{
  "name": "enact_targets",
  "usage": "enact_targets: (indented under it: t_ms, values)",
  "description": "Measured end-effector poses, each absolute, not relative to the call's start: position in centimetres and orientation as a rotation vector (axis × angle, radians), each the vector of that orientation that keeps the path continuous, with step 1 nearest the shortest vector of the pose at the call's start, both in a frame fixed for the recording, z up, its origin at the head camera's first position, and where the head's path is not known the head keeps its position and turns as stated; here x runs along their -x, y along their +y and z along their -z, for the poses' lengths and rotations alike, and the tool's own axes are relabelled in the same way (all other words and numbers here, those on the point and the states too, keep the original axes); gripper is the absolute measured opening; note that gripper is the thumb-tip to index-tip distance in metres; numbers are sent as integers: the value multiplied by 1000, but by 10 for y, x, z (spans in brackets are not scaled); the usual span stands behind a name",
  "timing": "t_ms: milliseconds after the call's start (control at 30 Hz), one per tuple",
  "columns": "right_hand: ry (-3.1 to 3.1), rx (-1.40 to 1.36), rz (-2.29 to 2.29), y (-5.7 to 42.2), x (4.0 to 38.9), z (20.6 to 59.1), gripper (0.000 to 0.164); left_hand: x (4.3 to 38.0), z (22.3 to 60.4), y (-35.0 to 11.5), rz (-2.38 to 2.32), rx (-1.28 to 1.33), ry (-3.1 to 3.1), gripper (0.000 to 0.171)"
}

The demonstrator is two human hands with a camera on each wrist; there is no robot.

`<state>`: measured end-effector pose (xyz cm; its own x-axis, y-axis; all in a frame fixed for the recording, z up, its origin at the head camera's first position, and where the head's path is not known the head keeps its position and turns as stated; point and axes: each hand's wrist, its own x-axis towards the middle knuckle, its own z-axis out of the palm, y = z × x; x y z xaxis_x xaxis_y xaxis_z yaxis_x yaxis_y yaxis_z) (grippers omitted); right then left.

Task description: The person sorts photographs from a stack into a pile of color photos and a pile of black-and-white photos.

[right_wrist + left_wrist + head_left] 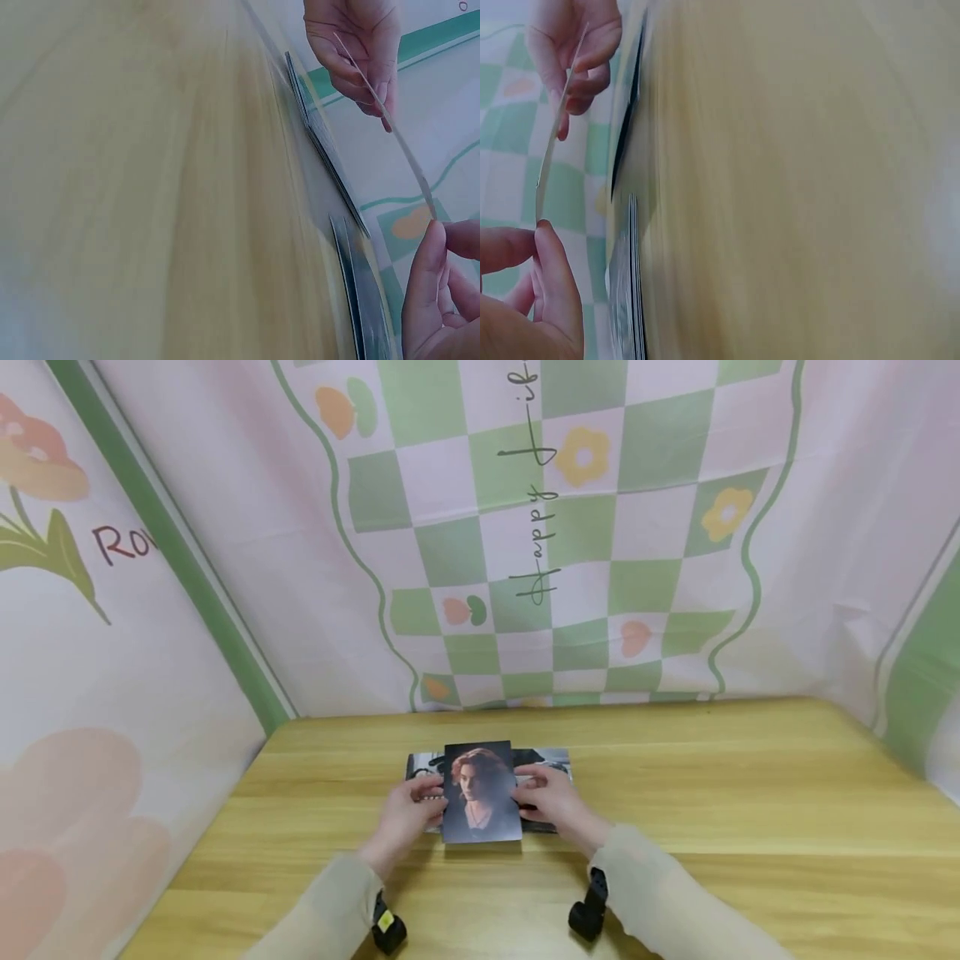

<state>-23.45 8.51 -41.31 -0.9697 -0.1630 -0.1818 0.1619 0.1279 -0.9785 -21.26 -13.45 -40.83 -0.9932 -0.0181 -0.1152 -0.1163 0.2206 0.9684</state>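
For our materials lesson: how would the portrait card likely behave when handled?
The portrait card is probably light, looking thin edge-on. It seems springy rather than floppy, bowing only slightly between the left hand and right hand.

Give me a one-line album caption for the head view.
Left fingers and right fingers hold a portrait by its sides above photos on the table.

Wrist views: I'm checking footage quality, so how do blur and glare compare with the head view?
Head view: photo fairly clear, table catching a soft sheen at bottom centre; left wrist view: table grain soft, pale glare at right edge; right wrist view: grain soft too, pale patch at lower left.
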Motion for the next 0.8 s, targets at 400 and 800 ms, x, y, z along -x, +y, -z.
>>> enact_targets:
  t_ms: [400, 800]
  values:
    - [2136, 95, 1903, 137, 226, 403, 48, 215, 410, -90, -2018, 69, 2253, 38]
    - [2218, 80, 1885, 193, 219, 409, 51, 222, 414, -35, -2113, 37, 2094, 36]
